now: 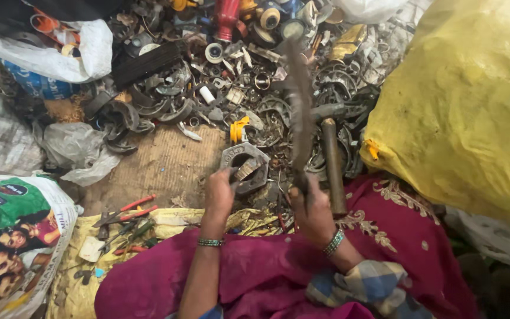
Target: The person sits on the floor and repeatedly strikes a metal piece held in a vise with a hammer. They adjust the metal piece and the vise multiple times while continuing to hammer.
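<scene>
My left hand (219,192) reaches forward and touches a small threaded metal piece (244,171) sitting in a grey hexagonal metal block (247,166) on the floor. Whether the fingers grip the piece or only rest on it is unclear. My right hand (309,207) is closed around the handle of a long dark tool (300,109), raised upright and blurred by motion above the scrap. Both wrists wear green bead bangles. A magenta garment (267,272) covers my lap.
A heap of scrap metal rings, springs and parts (231,82) fills the floor ahead. A rusty metal rod (333,165) stands beside my right hand. A big yellow sack (461,106) rises at right. Red-handled screwdrivers (131,212) lie at left near printed and white bags (13,236).
</scene>
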